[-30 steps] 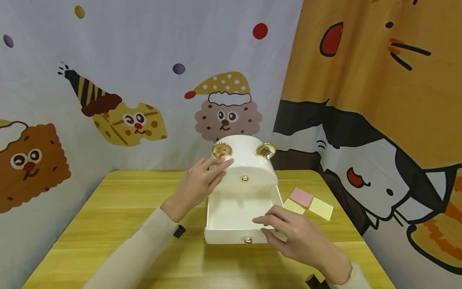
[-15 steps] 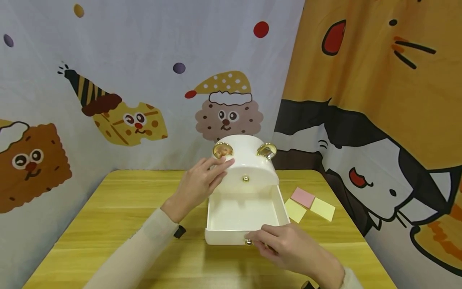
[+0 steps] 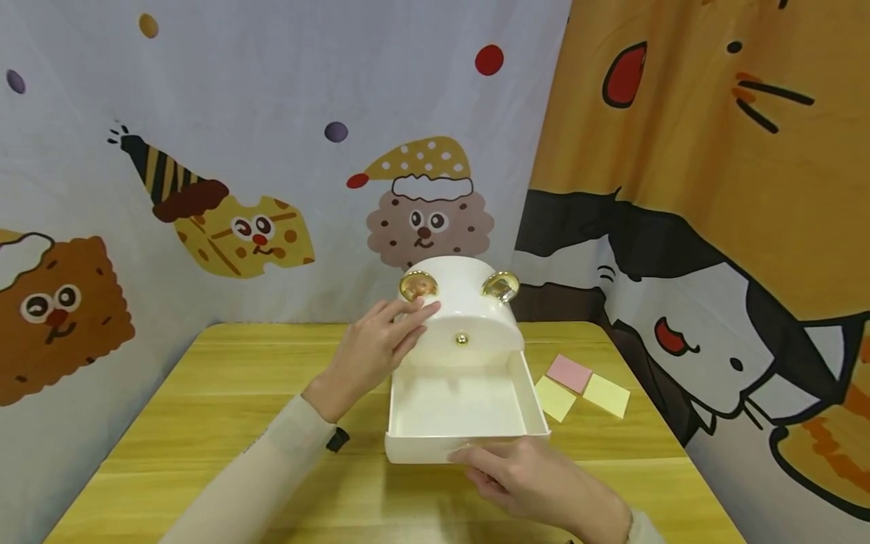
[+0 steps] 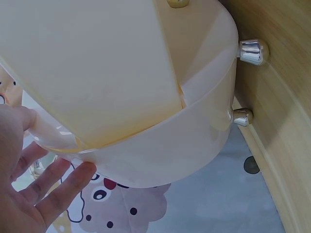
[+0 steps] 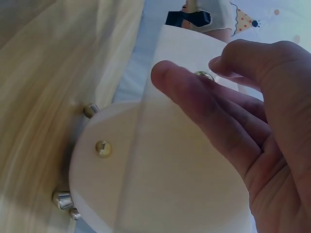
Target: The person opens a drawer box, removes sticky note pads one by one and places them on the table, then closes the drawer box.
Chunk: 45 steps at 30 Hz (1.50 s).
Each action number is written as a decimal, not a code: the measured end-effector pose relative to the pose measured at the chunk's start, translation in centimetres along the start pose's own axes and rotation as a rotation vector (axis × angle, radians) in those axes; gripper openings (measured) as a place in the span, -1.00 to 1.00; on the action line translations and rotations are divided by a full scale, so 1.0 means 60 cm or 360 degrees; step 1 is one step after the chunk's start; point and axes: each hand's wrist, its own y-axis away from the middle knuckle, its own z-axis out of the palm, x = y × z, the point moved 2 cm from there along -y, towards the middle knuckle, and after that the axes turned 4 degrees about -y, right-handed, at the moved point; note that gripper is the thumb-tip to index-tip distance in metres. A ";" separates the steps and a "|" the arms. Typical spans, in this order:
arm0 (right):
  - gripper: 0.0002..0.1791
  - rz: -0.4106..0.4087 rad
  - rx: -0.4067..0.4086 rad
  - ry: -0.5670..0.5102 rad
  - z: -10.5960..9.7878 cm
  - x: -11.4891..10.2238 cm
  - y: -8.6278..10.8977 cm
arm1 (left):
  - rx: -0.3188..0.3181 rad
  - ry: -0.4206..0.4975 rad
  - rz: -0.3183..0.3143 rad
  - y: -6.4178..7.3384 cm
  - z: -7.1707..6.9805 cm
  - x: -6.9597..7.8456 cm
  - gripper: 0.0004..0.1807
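Right grip around knob, paper notes beside drawer

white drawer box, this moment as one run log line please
left hand: touching white box; right hand: at drawer knob, grip unclear; drawer: pulled out; three paper notes: on table, right of box

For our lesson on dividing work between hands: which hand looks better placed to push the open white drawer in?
Probably the right hand: its fingers are at the white drawer, by its round gold knob; the left hand touches the rounded white box behind.
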 end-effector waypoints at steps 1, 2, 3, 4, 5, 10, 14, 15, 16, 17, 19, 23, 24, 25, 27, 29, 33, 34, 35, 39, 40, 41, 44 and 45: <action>-0.72 0.0005 -0.0010 0.0001 0.002 0.001 0.000 | 0.0000 0.0001 -0.0001 0.000 0.000 -0.001 -0.45; -0.66 0.0008 -0.0017 0.0009 0.005 0.001 0.001 | 0.0002 0.0003 -0.0002 0.001 -0.001 -0.001 -0.45; -0.58 0.0016 -0.0030 0.0008 0.007 0.001 0.002 | -0.0001 0.0005 -0.0005 0.001 -0.001 -0.001 -0.45; -0.52 0.0035 -0.0050 -0.0005 0.008 0.001 0.003 | -0.0003 0.0004 -0.0007 0.002 -0.001 -0.001 -0.45; -0.46 0.0062 -0.0072 -0.0029 0.010 0.001 0.005 | -0.0006 0.0005 -0.0007 0.003 -0.002 0.000 -0.45; -0.39 0.0162 -0.0151 -0.0129 0.013 0.001 0.011 | -0.0043 0.0002 -0.0023 0.004 -0.004 0.004 -0.46; -0.38 0.0151 -0.0136 -0.0132 0.014 0.004 0.010 | -0.0035 0.0003 -0.0018 0.002 -0.004 0.003 -0.46; -0.37 0.0135 -0.0124 -0.0123 0.015 0.005 0.010 | -0.0027 0.0005 -0.0012 0.001 -0.004 0.002 -0.46; -0.36 0.0116 -0.0109 -0.0117 0.016 0.006 0.010 | -0.0024 0.0005 -0.0008 0.000 -0.004 0.002 -0.45; -0.35 0.0106 -0.0104 -0.0114 0.017 0.006 0.010 | -0.0027 0.0003 -0.0006 0.000 -0.004 0.001 -0.46; -0.34 0.0071 -0.0082 -0.0084 0.019 0.008 0.011 | -0.0041 0.0004 -0.0006 -0.001 -0.005 0.001 -0.46; -0.35 0.0046 -0.0064 -0.0058 0.020 0.008 0.011 | -0.0085 0.0003 -0.0012 -0.002 -0.006 0.002 -0.47; -0.36 0.0045 -0.0063 -0.0052 0.020 0.008 0.010 | -0.0091 0.0004 -0.0010 -0.002 -0.006 0.002 -0.46; -0.37 0.0049 -0.0064 -0.0051 0.020 0.008 0.010 | -0.0095 0.0005 -0.0009 -0.002 -0.006 0.003 -0.46; -0.38 0.0040 -0.0055 -0.0032 0.019 0.008 0.008 | -0.0092 0.0009 -0.0006 -0.002 -0.007 0.003 -0.45; -0.40 0.0040 -0.0039 -0.0016 0.018 0.008 0.006 | -0.0073 0.0010 -0.0001 -0.004 -0.008 0.004 -0.44; -0.46 0.0066 -0.0027 0.0022 0.017 0.011 0.002 | -0.0022 0.0009 0.0017 -0.006 -0.009 0.004 -0.45; -0.47 0.0073 -0.0027 0.0030 0.016 0.012 0.001 | -0.0013 0.0010 0.0022 -0.006 -0.010 0.004 -0.45; -0.49 0.0079 -0.0027 0.0035 0.016 0.012 0.000 | -0.0010 0.0010 0.0028 -0.006 -0.010 0.004 -0.46; -0.51 0.0061 -0.0007 0.0053 0.017 0.018 -0.005 | -0.0003 0.0011 0.0042 -0.006 -0.010 0.003 -0.47; -0.50 0.0050 0.0005 0.0061 0.017 0.020 -0.007 | -0.0003 0.0010 0.0045 -0.006 -0.010 0.003 -0.47; -0.49 0.0038 0.0014 0.0071 0.018 0.022 -0.008 | -0.0003 0.0006 0.0048 -0.007 -0.010 0.003 -0.47; -0.45 0.0007 0.0044 0.0090 0.018 0.029 -0.012 | -0.0005 -0.0001 0.0049 -0.008 -0.009 0.002 -0.47; -0.44 -0.0001 0.0051 0.0091 0.019 0.031 -0.013 | -0.0007 -0.0002 0.0049 -0.008 -0.010 0.002 -0.47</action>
